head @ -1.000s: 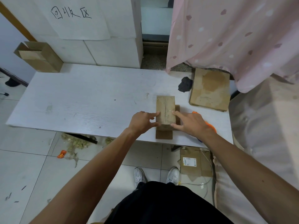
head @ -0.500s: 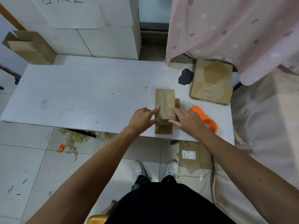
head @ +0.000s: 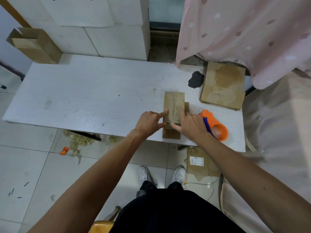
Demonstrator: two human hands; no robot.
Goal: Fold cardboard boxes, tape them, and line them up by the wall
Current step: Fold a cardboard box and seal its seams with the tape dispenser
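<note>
A small brown cardboard box (head: 174, 103) stands on the white table (head: 94, 98) near its front edge, right of centre. Its top flaps are folded shut, with a seam running down the middle. One flap (head: 171, 135) lies flat toward me under the hands. My left hand (head: 149, 123) presses the left top flap with a straight index finger, its thumb against the near side. My right hand (head: 191, 126) presses the right flap with straight fingers, thumb at the near edge. An orange tape dispenser (head: 218, 127) lies just right of my right hand.
A stack of flat cardboard (head: 223, 86) lies at the table's back right, beside a black patch (head: 195, 79). A folded box (head: 36, 46) stands at the back left by white wall blocks (head: 101, 36). A pink curtain (head: 249, 31) hangs at right. Scraps and cardboard litter the floor.
Both hands have stayed on the box top, sliding slightly along the flaps. My right hand has shifted off the tape dispenser, which now shows fully.
</note>
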